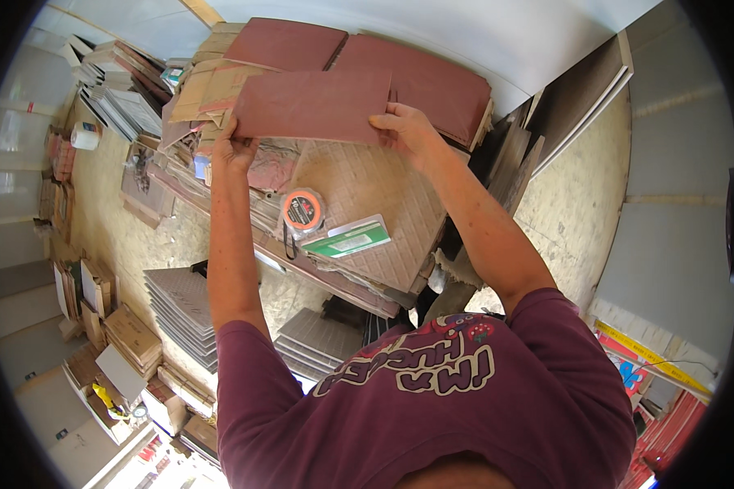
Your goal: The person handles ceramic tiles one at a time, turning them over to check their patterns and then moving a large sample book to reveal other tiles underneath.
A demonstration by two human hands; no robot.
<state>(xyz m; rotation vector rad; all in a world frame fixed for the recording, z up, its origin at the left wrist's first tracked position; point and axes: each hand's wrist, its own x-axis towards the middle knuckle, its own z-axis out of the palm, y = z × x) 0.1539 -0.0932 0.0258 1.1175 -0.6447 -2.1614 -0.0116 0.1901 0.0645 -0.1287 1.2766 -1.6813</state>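
Both my hands hold a rectangular reddish-brown tile above the stack. My left hand grips its lower left corner, and my right hand is closed on its right end with the thumb on the face. Behind it lie more reddish-brown tiles, partly covered by the one I hold. Nearer to me, a beige slab with a grooved diamond pattern lies face up. On that slab rest an orange-and-black tape measure and a flat green-and-white packet.
Torn brown cardboard sits left of the tiles. Large boards lean against the wall at the right. Grey grooved tiles are stacked on the floor at my left, near cardboard boxes. A white roll stands farther left.
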